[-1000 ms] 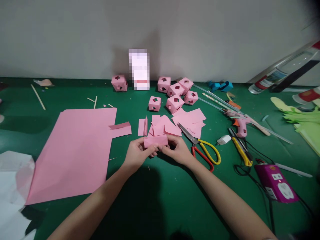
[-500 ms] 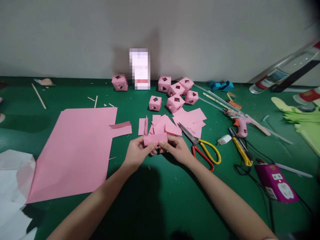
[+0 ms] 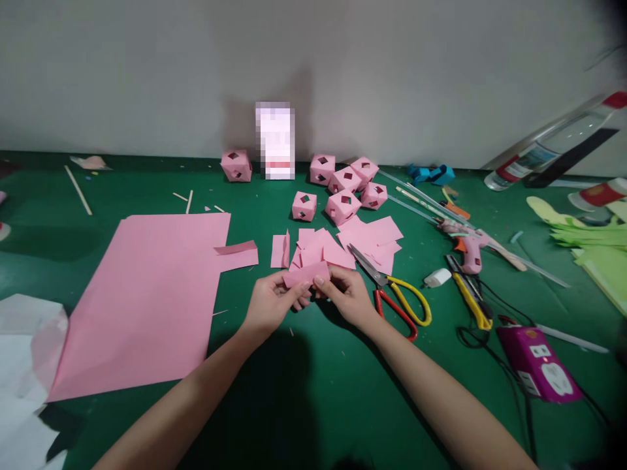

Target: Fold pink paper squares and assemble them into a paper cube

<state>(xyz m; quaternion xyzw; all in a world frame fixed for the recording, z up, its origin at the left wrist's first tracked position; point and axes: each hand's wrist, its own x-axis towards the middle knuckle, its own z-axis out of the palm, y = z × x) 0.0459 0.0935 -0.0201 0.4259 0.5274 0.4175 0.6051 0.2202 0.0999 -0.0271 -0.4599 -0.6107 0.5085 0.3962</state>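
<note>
Between both hands I hold a narrow strip of pink paper (image 3: 307,275), pinched along its lower edge by thumbs and fingers. My left hand (image 3: 274,298) is closed on its left part, my right hand (image 3: 343,292) on its right part. Just beyond lies a pile of small pink paper pieces (image 3: 326,247), some folded. A folded pink piece (image 3: 280,251) stands to the left of the pile. Scissors (image 3: 378,277) with one red and one yellow handle lie close to my right hand. Several pink paper cubes with diamond-shaped holes (image 3: 343,206) stand behind the pile.
Large pink sheets (image 3: 151,300) cover the left, beside crumpled white paper (image 3: 29,352). On the right are a glue gun (image 3: 471,251), a yellow cutter (image 3: 470,297), a white adapter (image 3: 437,278), a purple power box (image 3: 539,362) with cables, and a bottle (image 3: 519,166). A blurred bright rectangle (image 3: 277,140) leans on the wall.
The strip has tilted, its right end now higher than its left. Both hands still pinch it, the left fingers slightly shifted. The whole view has moved a little.
</note>
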